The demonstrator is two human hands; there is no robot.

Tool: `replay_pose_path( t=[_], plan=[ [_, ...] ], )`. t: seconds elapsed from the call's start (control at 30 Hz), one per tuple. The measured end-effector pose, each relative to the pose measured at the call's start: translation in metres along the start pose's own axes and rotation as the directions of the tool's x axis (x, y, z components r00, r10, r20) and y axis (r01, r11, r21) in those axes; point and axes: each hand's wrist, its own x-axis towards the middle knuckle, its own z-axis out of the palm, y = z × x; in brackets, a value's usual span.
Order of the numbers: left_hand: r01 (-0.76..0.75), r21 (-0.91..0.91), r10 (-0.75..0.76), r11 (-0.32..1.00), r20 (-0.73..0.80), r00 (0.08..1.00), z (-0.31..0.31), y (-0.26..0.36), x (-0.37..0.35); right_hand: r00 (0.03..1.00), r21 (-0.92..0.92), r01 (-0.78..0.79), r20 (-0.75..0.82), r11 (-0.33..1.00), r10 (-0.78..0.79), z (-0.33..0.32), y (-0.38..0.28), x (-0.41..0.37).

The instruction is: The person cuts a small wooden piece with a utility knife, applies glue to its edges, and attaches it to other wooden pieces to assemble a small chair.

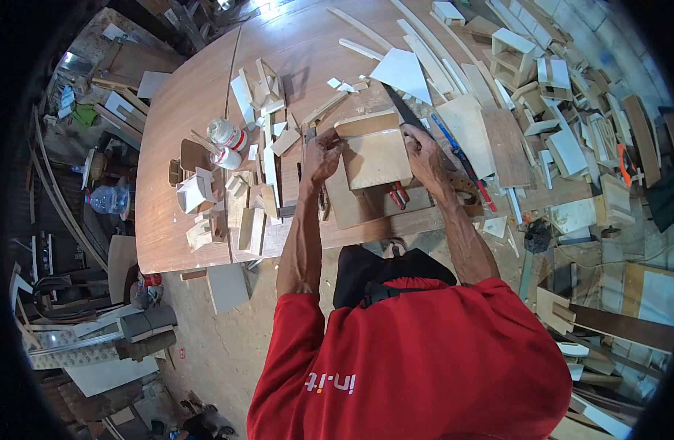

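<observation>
A shallow wooden box [377, 165], with a raised rim along its far side, is tilted up in front of me over the table's near edge. My left hand [322, 155] is closed at its left side, fingertips at the far left corner. On the opposite side my right hand [426, 159] pinches the far right corner. The undersides of both grips are hidden. Below the box lies a flat wooden board [351, 209], and a small red tool [399, 196] shows beside the box's near edge.
Wood offcuts [252, 227] and glue jars [227, 136] lie to the left on the table [179, 95]. A long blue-and-red tool [454, 147] rests right of my right hand. White panels [403, 73] and long strips lie beyond. Small wooden boxes [513, 55] pile up at far right.
</observation>
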Motion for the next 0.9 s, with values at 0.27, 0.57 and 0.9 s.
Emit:
replay_pose_path(
  t=[0.27,0.57,0.9],
  plan=[
    [0.061,-0.064,-0.058,0.996,0.053,0.997,-0.005,-0.006,0.002,0.999,-0.042,-0.039,-0.021,0.998,0.038,0.003,-0.005,-0.014],
    [0.028,-0.341,-0.056,0.939,-0.071,0.996,0.012,0.017,-0.015,1.000,0.065,-0.011,-0.019,0.998,0.013,0.008,-0.002,-0.006],
    [0.037,-0.090,-0.041,0.995,-0.043,0.998,0.010,0.015,-0.022,1.000,0.032,0.008,-0.008,0.999,-0.008,0.008,-0.006,-0.007]
  ],
)
